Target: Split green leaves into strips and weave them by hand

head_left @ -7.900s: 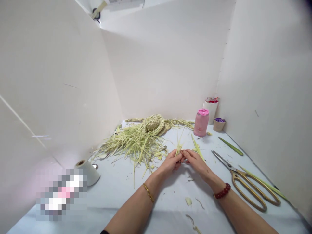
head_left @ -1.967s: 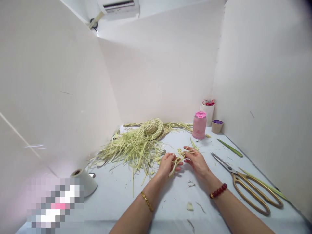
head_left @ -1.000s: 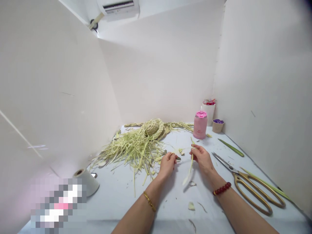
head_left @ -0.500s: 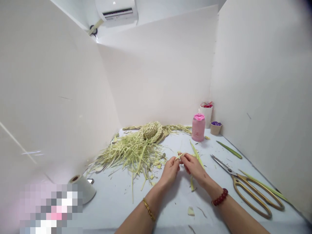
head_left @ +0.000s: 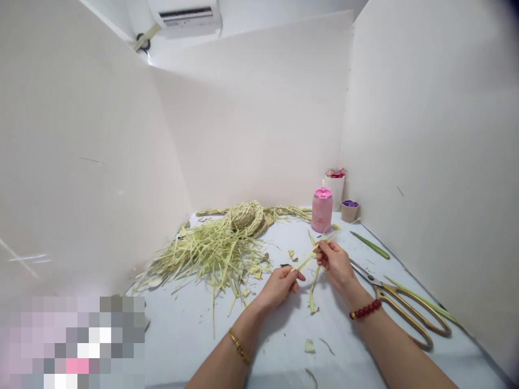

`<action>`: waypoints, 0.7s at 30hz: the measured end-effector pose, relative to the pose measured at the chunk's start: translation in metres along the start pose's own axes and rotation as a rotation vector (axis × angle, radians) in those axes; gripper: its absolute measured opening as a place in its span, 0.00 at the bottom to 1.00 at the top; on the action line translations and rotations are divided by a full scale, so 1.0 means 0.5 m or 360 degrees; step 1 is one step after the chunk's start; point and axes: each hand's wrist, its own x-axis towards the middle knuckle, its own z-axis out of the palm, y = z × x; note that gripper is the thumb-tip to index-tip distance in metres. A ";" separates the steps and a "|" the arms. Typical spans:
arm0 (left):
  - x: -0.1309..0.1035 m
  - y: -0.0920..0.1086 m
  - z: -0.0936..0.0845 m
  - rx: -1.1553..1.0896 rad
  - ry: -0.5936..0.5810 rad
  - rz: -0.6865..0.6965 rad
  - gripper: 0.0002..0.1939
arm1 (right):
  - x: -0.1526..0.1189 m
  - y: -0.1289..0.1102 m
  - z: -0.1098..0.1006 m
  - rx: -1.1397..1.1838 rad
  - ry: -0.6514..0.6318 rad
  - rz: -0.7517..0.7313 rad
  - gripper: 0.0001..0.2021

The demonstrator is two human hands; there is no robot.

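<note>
A pale green-yellow strip of plant leaf point(head_left: 305, 262) stretches between my two hands above the table. My left hand point(head_left: 280, 286), wearing a gold bracelet, pinches its lower left end. Farther up the strip, my right hand point(head_left: 335, 263), with a dark red bead bracelet, grips it between thumb and fingers; thin ends stick out beyond. Another green leaf piece point(head_left: 312, 300) lies on the table below and between the hands. To the left spreads a heap of loose pale green strips point(head_left: 214, 248), with a braided coil point(head_left: 247, 214) behind it.
Large gold-handled scissors point(head_left: 401, 302) lie at the right beside my right forearm. A green leaf point(head_left: 370, 245), a pink bottle point(head_left: 322, 212), a small brown cup point(head_left: 349, 211) and a white cup point(head_left: 335, 186) are farther back. White panels point(head_left: 259, 108) enclose the table. Scraps point(head_left: 310, 346) lie in front.
My hands were close together and have moved apart, the right one up and to the right, drawing the strip out between them. The whole view has shifted slightly.
</note>
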 end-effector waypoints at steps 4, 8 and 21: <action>0.003 0.005 -0.015 0.0009 0.0072 0.0006 0.18 | 0.018 -0.017 -0.024 0.0137 0.0141 -0.0043 0.16; 0.004 0.013 -0.019 0.0048 0.0217 0.0058 0.16 | 0.021 -0.027 -0.033 0.0097 0.0084 0.0032 0.15; 0.010 0.006 -0.018 0.0159 0.0490 0.0169 0.17 | -0.044 -0.017 0.027 -0.0495 -0.0669 0.0366 0.10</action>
